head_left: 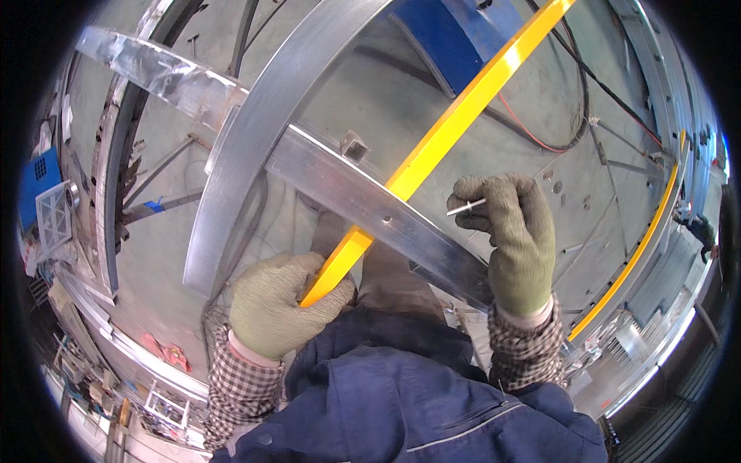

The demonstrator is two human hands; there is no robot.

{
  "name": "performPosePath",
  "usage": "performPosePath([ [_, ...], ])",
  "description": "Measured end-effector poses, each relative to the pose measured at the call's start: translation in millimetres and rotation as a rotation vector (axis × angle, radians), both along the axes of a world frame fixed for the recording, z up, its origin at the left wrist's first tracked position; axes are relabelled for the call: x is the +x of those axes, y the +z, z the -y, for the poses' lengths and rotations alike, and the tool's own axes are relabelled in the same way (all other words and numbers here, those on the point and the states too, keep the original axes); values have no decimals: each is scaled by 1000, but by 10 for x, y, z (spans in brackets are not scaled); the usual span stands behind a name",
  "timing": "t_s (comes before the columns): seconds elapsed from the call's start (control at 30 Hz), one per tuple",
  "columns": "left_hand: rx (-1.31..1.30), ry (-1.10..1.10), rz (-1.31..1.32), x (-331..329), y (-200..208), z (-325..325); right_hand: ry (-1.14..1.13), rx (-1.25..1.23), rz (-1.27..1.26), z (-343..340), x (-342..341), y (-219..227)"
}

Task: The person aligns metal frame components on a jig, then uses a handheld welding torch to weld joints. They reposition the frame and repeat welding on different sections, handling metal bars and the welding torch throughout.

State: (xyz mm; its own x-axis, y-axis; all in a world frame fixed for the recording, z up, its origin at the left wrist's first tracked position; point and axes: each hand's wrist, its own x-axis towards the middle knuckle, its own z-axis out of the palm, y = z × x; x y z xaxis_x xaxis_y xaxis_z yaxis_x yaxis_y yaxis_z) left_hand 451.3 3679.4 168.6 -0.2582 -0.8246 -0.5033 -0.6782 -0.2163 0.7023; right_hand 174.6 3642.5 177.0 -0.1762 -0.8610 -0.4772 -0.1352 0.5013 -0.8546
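My left hand (282, 299), in a greenish work glove, is closed around the near end of a long yellow bar (448, 131). The bar slants up to the far right and passes beneath a grey metal beam (332, 166), which hides a short stretch of it. A small hole or mark shows in the beam's face near the crossing. My right hand (515, 239), gloved alike, is raised by the beam's right end. Its fingers pinch a thin white stick (466, 207), whose tip points left; its exact kind is unclear.
A wide curved metal beam (255, 139) crosses at left, with a shiny metal length (162, 73) beyond. A blue panel (444, 42) stands at the top. Dark cables (583, 108) run at upper right. Another person (701, 231) is at far right, near a yellow strip (637, 258).
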Motion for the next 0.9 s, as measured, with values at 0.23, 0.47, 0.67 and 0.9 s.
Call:
performPosePath([
  [0.23, 38, 44, -35, -92, 8, 130, 405, -19, -310, 450, -318, -297],
  [0.47, -45, 18, -89, -163, -109, 230, 563, 230, -236, 272, -118, -573],
  [0.67, -142, 23, -108, -184, -155, 221, 570, 296, -231, 263, -130, -649],
  [0.9, -148, 20, -114, -197, -153, 256, 547, 308, -179, 223, -147, -692],
])
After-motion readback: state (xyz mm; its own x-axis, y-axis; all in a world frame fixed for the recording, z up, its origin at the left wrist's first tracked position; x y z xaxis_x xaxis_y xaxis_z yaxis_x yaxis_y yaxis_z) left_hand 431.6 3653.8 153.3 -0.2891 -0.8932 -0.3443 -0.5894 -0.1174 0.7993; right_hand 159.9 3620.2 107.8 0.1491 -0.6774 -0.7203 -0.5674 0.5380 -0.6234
